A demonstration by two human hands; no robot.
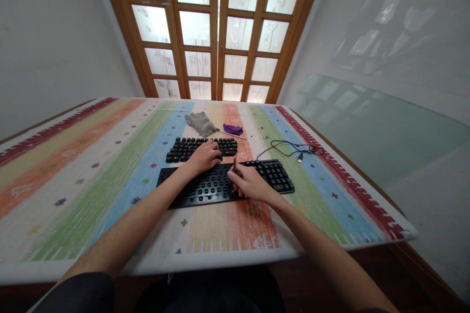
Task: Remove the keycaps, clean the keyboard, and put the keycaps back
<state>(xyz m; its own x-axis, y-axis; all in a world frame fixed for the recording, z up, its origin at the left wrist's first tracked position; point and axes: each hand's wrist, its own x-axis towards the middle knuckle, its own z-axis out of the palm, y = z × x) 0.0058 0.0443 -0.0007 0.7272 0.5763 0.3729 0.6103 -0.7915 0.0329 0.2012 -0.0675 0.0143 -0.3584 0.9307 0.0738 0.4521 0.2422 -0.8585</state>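
A black keyboard point(271, 176) lies near me on a striped cloth, with most of its keycaps off on the left and middle parts. Behind it a block of loose black keycaps point(181, 149) is laid out in rows. My left hand point(204, 156) rests curled over the right part of that keycap block, fingers closed on something I cannot make out. My right hand point(249, 183) sits on the keyboard's middle and pinches a thin upright tool point(234, 161).
The keyboard's black cable point(290, 147) with its USB plug coils at the right. A grey cloth point(200, 123), a purple cloth point(232, 129) and a thin stick lie at the back. The table's edges run on both sides; wooden glass doors stand behind.
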